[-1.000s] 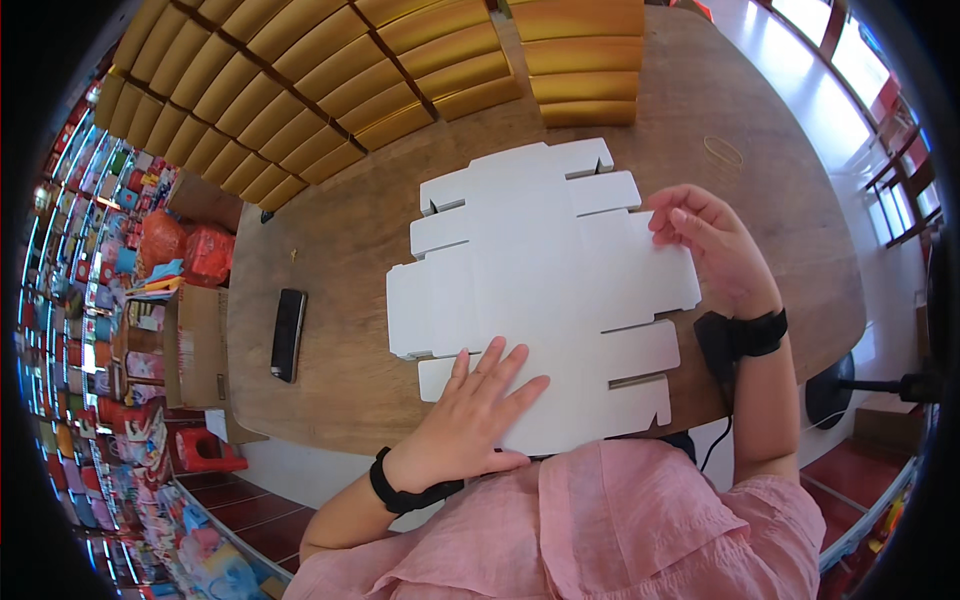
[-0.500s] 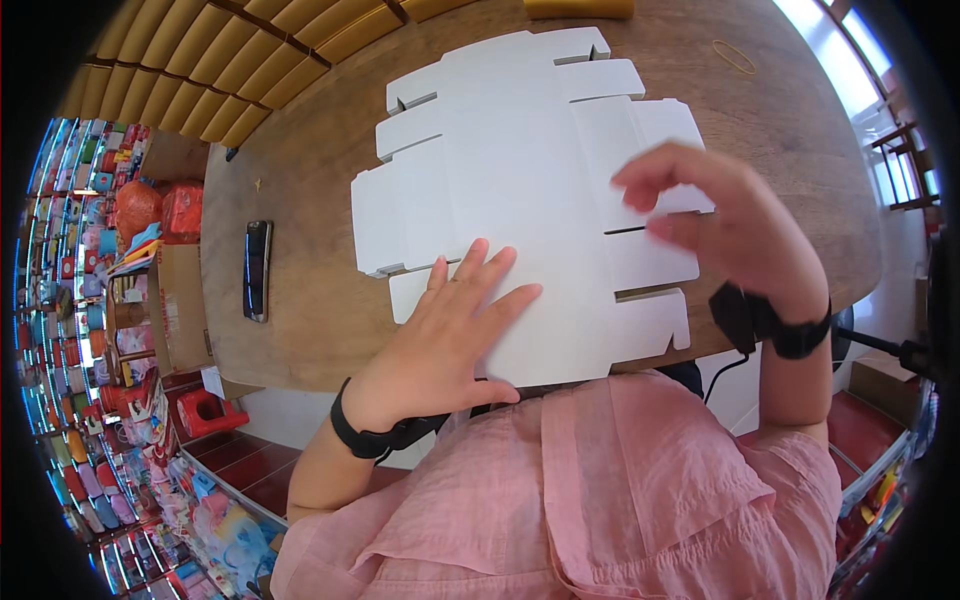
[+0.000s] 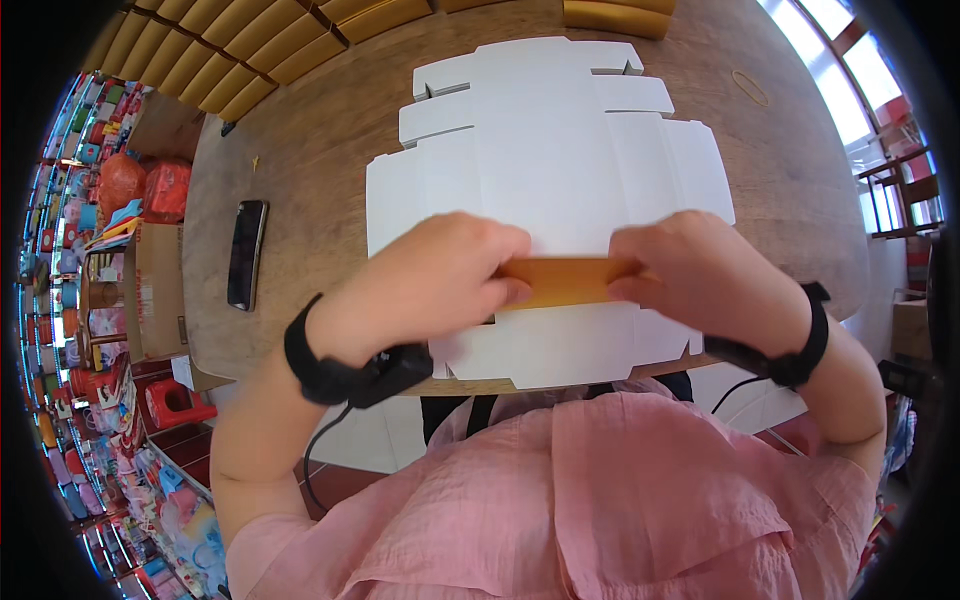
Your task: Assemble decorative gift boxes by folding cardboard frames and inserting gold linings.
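A die-cut white box blank (image 3: 545, 150) with slotted side flaps lies flat on the wooden table (image 3: 310, 150) in front of me. Over its near part, a gold-faced strip of card (image 3: 570, 282) is raised between my hands. My left hand (image 3: 430, 270) is closed on the strip's left end, thumb below and fingers above. At the right end, my right hand (image 3: 705, 270) pinches it the same way. Whether the strip is a folded-up part of the top blank or a separate piece is hidden by my hands.
Rows of gold boxes (image 3: 250, 40) stand at the far left, and another gold box (image 3: 620, 15) is at the far edge. A phone (image 3: 247, 255) lies left of the blank. Far right is a rubber band (image 3: 750, 88). A red stool (image 3: 170, 400) stands beside the table.
My left hand was flat on the white card and my right was lifted with curled fingers. Both have now come together over the near part, gripping the gold strip, which was not showing there before.
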`<state>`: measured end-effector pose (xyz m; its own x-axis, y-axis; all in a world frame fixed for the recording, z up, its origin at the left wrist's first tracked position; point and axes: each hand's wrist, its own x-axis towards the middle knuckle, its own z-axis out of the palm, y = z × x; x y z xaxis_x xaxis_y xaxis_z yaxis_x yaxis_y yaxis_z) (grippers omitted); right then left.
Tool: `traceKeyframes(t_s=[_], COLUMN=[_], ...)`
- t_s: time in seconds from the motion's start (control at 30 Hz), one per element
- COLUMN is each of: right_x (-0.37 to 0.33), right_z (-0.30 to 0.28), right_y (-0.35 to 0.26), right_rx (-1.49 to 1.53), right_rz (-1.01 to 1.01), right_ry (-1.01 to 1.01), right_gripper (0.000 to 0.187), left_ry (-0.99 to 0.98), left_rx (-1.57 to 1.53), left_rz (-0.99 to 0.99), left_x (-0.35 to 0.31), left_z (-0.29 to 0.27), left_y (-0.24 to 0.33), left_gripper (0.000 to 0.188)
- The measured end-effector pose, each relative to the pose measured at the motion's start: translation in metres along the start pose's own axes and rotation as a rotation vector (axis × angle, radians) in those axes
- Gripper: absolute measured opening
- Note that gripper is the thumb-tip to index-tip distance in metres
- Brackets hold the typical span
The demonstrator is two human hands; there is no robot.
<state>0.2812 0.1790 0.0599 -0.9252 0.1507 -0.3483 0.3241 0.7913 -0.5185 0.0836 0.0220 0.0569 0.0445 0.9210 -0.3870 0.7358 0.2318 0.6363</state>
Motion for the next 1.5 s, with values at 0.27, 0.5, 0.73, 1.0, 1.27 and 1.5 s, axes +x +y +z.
traceKeyframes(t_s=[0.27, 0.5, 0.73, 1.0, 1.27, 1.5], right_x=[0.027, 0.023, 0.014, -0.017, -0.016, 0.013], right_z=[0.000, 0.021, 0.028, 0.059, 0.060, 0.011], right_y=[0.028, 0.043, 0.033, 0.011, 0.013, 0.009], right_rx=[0.195, 0.153, -0.070, -0.700, -0.770, -0.443], right_rz=[0.143, -0.109, -0.161, -0.411, -0.484, -0.289], right_ry=[-0.032, 0.098, 0.341, 0.499, 0.482, 0.190], right_gripper=[0.025, 0.026, 0.024, 0.030, 0.028, 0.038], left_ry=[-0.010, 0.033, 0.382, 0.434, 0.399, 0.151], left_rx=[0.075, 0.121, 0.448, 0.968, 0.944, 0.447], left_rz=[-0.121, 0.077, 0.354, 0.540, 0.510, 0.146], left_x=[0.026, 0.023, 0.001, -0.006, -0.005, 0.017], left_z=[-0.009, 0.001, 0.045, 0.065, 0.066, 0.019], left_y=[-0.017, -0.031, -0.007, -0.009, -0.005, 0.006], left_gripper=[0.018, 0.018, 0.040, 0.031, 0.031, 0.019])
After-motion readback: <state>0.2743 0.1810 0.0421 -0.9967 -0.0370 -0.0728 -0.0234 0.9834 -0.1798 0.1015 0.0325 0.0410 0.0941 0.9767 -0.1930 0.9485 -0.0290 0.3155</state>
